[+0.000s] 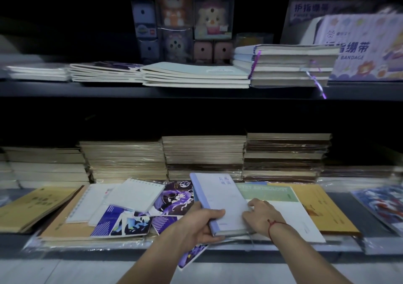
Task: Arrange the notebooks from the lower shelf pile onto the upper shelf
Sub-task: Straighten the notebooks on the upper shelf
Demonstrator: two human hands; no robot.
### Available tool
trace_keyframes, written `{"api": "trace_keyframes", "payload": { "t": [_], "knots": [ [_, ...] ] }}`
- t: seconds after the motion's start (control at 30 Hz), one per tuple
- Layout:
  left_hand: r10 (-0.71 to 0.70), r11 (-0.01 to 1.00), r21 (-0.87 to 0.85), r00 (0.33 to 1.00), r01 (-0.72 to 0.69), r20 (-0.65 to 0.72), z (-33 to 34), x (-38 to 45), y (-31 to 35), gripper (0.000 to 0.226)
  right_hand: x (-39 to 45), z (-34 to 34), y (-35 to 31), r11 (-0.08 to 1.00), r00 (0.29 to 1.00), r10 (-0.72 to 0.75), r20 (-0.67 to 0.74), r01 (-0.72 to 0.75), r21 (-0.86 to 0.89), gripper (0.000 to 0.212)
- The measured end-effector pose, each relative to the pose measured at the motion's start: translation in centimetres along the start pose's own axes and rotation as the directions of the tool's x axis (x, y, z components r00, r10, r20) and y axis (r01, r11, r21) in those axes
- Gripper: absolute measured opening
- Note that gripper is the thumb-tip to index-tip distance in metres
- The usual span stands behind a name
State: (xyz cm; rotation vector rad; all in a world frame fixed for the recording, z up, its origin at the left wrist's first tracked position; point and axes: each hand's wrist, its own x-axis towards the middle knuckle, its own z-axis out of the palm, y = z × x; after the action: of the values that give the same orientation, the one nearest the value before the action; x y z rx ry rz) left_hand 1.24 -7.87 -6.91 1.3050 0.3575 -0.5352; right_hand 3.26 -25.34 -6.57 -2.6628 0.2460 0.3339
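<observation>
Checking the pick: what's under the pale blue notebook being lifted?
Under the pale blue notebook, gripped by the left hand, lie a white-and-green notebook and a purple illustrated one. Directly beneath is hidden.

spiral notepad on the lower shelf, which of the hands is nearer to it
Left. The left hand grips the blue-spined notebook just right of the spiral notepad; the right hand holds the notebook's far side.
</observation>
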Motion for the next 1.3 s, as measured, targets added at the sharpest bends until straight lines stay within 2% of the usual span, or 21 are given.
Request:
{"api": "trace_keyframes", "payload": {
  "t": [0.13, 0.3, 0.53, 0.73, 0.87, 0.97, 1.07, 1.17, 1.3],
  "knots": [
    [0.030, 1.000, 0.003, 0.995, -0.029, -0.100, -0.3, 0.7, -0.2, 0.041, -0.1, 0.1, -0.3, 1.000, 1.000, -0.014, 0.021, 0.014, 0.011, 0.042],
    [0.040, 0.997, -0.054, 0.977, -0.052, -0.211, -0.7, 0.4, 0.4, 0.026, -0.3, 0.1, -0.9, 0.997, 0.999, -0.040, 0.024, 0.039, 0.064, 0.039],
    [0.053, 0.996, -0.058, 0.980, -0.065, -0.192, -0.9, 0.4, 0.5, 0.031, -0.6, -0.1, -1.0, 0.993, 0.998, -0.043, 0.053, 0.037, 0.112, 0.040],
    [0.099, 0.990, -0.082, 0.978, -0.115, -0.184, -1.2, -0.3, 0.6, 0.027, -0.8, -0.3, -0.6, 0.985, 0.997, -0.053, 0.057, 0.043, 0.166, 0.042],
    [0.111, 0.988, -0.087, 0.983, -0.125, -0.149, -1.9, -1.0, 0.8, 0.022, -1.0, -0.6, -0.7, 0.972, 0.995, -0.056, 0.084, 0.035, 0.231, 0.047],
    [0.148, 0.983, -0.093, 0.984, -0.157, -0.102, -2.4, -1.4, 1.1, 0.028, -1.0, -0.6, -0.7, 0.958, 0.995, -0.036, 0.090, 0.009, 0.287, 0.043],
    [0.190, 0.973, -0.126, 0.981, -0.194, -0.043, -2.6, -1.6, 1.5, 0.030, -0.3, -0.3, -0.7, 0.875, 0.996, -0.031, 0.086, -0.015, 0.484, 0.022],
    [0.229, 0.961, -0.160, 0.973, -0.226, 0.000, -2.7, -1.6, 1.5, 0.032, -0.9, -1.0, -1.2, 0.693, 0.991, -0.062, 0.121, -0.045, 0.719, 0.011],
    [0.279, 0.950, -0.136, 0.960, -0.279, -0.023, -3.0, -1.5, 1.5, 0.037, -1.4, -1.8, -1.3, 0.562, 0.986, -0.123, 0.109, -0.021, 0.827, 0.019]
  ]
}}
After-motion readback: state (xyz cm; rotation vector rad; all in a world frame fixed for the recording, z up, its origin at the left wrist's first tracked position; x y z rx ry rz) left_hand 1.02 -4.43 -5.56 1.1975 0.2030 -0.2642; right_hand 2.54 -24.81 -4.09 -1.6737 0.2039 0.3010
